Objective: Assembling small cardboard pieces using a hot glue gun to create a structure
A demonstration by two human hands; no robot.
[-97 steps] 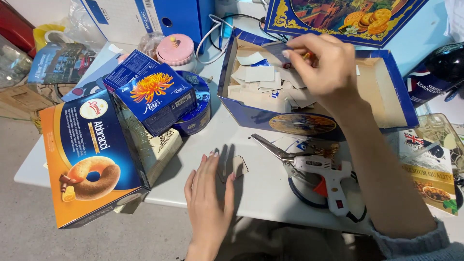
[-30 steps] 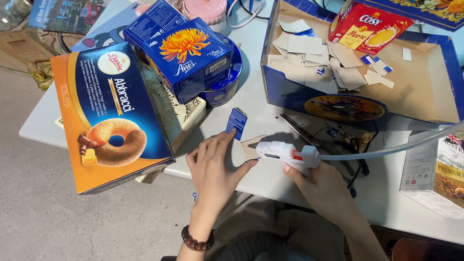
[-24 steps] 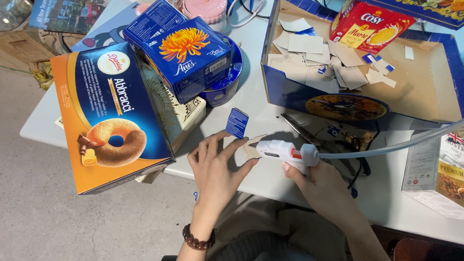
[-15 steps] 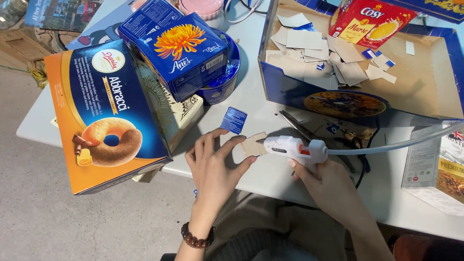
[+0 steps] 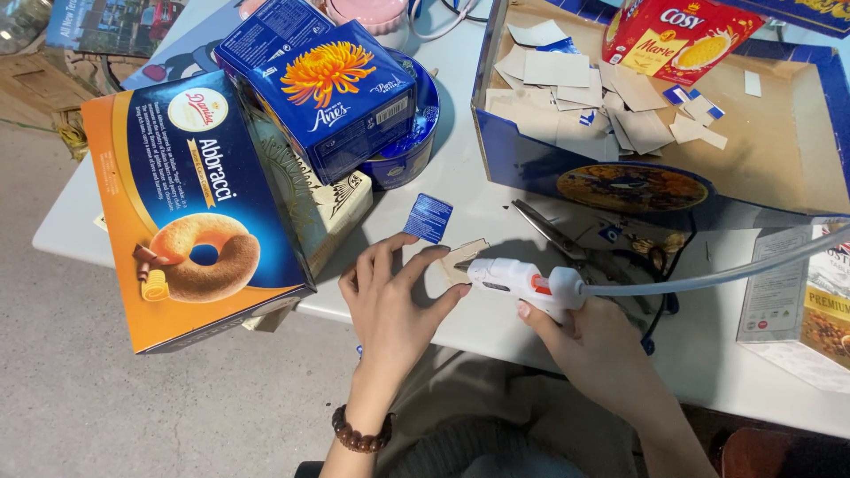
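1. Glue gun (image 5: 522,281), white with an orange trigger, lies low over the white tabletop (image 5: 496,204) near its front edge, its nozzle against a small tan cardboard piece (image 5: 460,258), a grey cord trailing off to the right.
2. Orange and blue biscuit box (image 5: 190,212), the biggest thing on the left, leans over the tabletop's edge, with a blue flower-printed box (image 5: 332,93) stacked behind it against a round blue tin (image 5: 412,133).
3. Open blue-walled tray (image 5: 522,159) sits further back on the right, full of cut cardboard scraps (image 5: 575,97), a red cracker box (image 5: 677,40) standing in it.
4. Right hand (image 5: 602,354) is clamped around the glue gun's grip from below.
5. Left hand (image 5: 390,305), beaded bracelet on the wrist, rests fingers spread, fingertips pinning the cardboard piece flat.
6. Scissors (image 5: 567,235) lie just behind the gun.
7. Small blue card square (image 5: 428,218) stands just beyond the left hand's fingertips.
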